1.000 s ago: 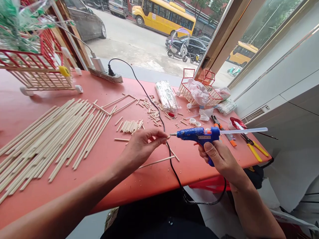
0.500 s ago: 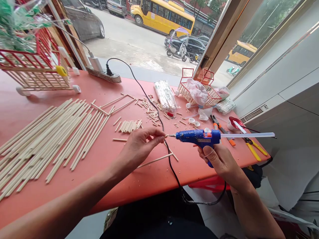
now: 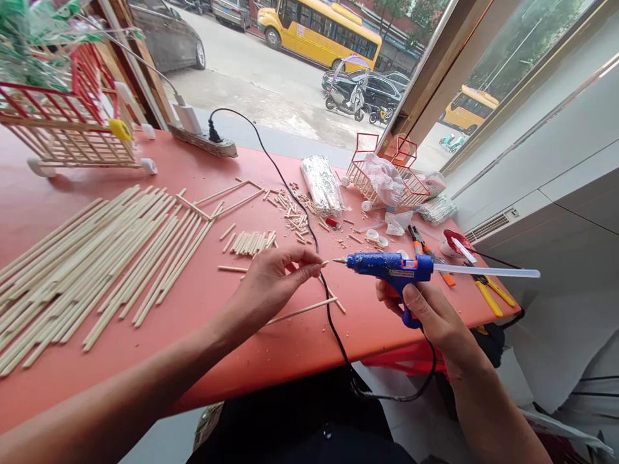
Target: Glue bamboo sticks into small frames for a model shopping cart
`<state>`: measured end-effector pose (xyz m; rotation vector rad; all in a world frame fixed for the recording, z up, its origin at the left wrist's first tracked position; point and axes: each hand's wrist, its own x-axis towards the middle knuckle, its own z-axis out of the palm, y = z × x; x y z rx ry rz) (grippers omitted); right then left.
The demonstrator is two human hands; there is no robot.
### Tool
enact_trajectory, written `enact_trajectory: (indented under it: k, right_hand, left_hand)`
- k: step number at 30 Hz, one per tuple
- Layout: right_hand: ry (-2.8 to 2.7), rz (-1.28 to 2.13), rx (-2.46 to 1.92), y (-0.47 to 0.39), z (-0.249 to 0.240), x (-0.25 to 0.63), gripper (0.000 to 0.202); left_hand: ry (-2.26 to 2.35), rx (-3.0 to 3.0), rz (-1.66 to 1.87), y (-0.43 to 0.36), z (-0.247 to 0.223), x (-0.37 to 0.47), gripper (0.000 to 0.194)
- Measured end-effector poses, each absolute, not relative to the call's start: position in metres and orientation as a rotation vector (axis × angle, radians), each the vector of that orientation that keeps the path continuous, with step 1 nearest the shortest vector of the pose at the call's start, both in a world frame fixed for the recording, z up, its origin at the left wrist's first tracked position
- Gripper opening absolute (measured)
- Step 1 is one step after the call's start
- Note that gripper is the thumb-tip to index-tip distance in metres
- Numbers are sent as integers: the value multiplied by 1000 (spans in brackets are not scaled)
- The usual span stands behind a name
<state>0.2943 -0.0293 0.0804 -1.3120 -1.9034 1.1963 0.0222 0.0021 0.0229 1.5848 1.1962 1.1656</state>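
Note:
My left hand (image 3: 275, 280) pinches a short wooden stick piece (image 3: 324, 263) between thumb and fingertips; most of the piece is hidden. In my right hand (image 3: 435, 309) is a blue glue gun (image 3: 391, 265), its nozzle pointing left with a small gap to the piece. A clear glue stick (image 3: 488, 270) sticks out of its back. Below my left hand, a long stick (image 3: 302, 310) lies on the table, its right end meeting another stick. Short cut sticks (image 3: 253, 243) lie in a row just beyond my left hand.
Many long sticks (image 3: 111, 258) cover the left of the red table (image 3: 232, 380). A black cable (image 3: 330, 309) crosses the middle. Stick-built carts (image 3: 82, 142) stand at back left and back right. Pliers (image 3: 488, 293) and a foil-like pack (image 3: 322, 185) lie beyond the glue gun.
The glue gun in my right hand has moved slightly right, and its nozzle has come away from the piece in my left hand. My left hand has hardly moved.

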Motion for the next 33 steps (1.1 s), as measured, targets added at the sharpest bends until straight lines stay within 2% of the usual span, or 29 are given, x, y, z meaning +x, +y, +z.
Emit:
enact_trajectory:
  k: [7, 33]
  right_hand:
    - [-1823, 1185, -1381, -29, 74, 292, 57]
    - [-1967, 1054, -1397, -28, 74, 293, 55]
  left_hand:
    - [1213, 1594, 1165, 2, 27, 23, 16]
    - [1190, 1576, 1169, 1, 26, 24, 15]
